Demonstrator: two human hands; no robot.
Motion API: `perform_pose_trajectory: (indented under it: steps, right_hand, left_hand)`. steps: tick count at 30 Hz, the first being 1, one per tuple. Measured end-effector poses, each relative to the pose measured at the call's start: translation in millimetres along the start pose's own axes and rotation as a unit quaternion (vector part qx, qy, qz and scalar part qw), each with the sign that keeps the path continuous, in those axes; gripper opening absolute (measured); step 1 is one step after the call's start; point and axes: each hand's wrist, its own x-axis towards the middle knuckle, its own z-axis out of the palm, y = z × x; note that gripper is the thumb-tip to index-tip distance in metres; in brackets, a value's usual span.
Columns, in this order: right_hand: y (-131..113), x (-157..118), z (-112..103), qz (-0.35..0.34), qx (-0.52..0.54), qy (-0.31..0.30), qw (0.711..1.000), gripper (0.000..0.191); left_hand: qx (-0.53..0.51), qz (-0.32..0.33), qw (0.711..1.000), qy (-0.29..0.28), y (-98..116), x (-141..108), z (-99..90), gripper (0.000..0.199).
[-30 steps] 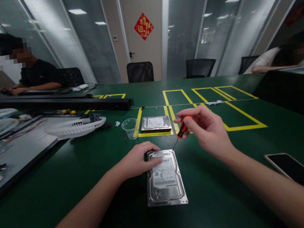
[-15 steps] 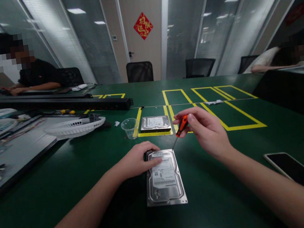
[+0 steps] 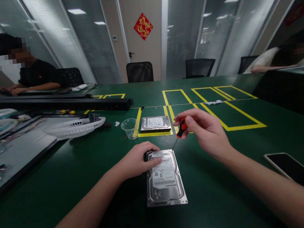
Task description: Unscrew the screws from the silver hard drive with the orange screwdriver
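A silver hard drive (image 3: 165, 182) with a white label lies flat on the green table in front of me. My left hand (image 3: 140, 159) grips its far left corner, thumb across the label and fingers over the far edge. In my right hand (image 3: 206, 129) is a screwdriver (image 3: 181, 128) with an orange and black handle, held by thumb and fingers. Its thin shaft slants down to the drive's far right corner, where the tip meets a screw spot too small to make out. Beyond, a second hard drive (image 3: 155, 122) rests inside a yellow tape outline.
A clear plastic cup (image 3: 130, 128) stands left of the second drive. White fan grilles (image 3: 74, 128) and a long black power strip (image 3: 111, 102) lie at left. A phone (image 3: 298, 172) is at right. Two people (image 3: 37, 73) sit across the table, one on each side.
My right fingers have shifted slightly around the screwdriver handle, which looks turned a little. The tip stays at the same corner; my left hand and the drive have not moved.
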Motion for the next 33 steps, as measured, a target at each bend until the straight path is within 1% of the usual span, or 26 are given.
perform_pose_trajectory:
  steps: [2, 5, 10, 15, 20, 27, 33]
  right_hand:
    - [2, 0, -2, 0.001, 0.022, -0.009, 1.000, 0.022]
    - [4, 1, -4, -0.003, 0.038, -0.010, 0.999, 0.022]
    - [-1, 1, -2, 0.006, 0.008, 0.001, 1.000, 0.018]
    - [-6, 1, 2, 0.008, 0.004, 0.011, 1.000, 0.021]
    - [-4, 0, 2, -0.002, 0.005, -0.004, 1.000, 0.015]
    - [3, 0, -1, 0.011, 0.063, -0.020, 0.998, 0.023]
    - [-1, 1, -1, 0.012, 0.029, -0.006, 1.000, 0.018]
  left_hand:
    - [0.000, 0.003, 1.000, -0.001, -1, 0, 0.5, 0.030]
    - [0.005, 0.004, 1.000, -0.001, -1, 1, 1.1, 0.030]
    - [0.003, 0.003, 1.000, 0.002, -1, 1, 0.9, 0.030]
    - [0.000, 0.003, 1.000, 0.002, -1, 2, 1.1, 0.030]
    - [0.003, 0.002, 1.000, -0.001, -1, 1, 0.7, 0.030]
    - [0.007, -0.004, 1.000, -0.004, 1, 0, 0.0, 0.031]
    - [0.006, 0.002, 1.000, 0.001, 0, 1, 0.8, 0.030]
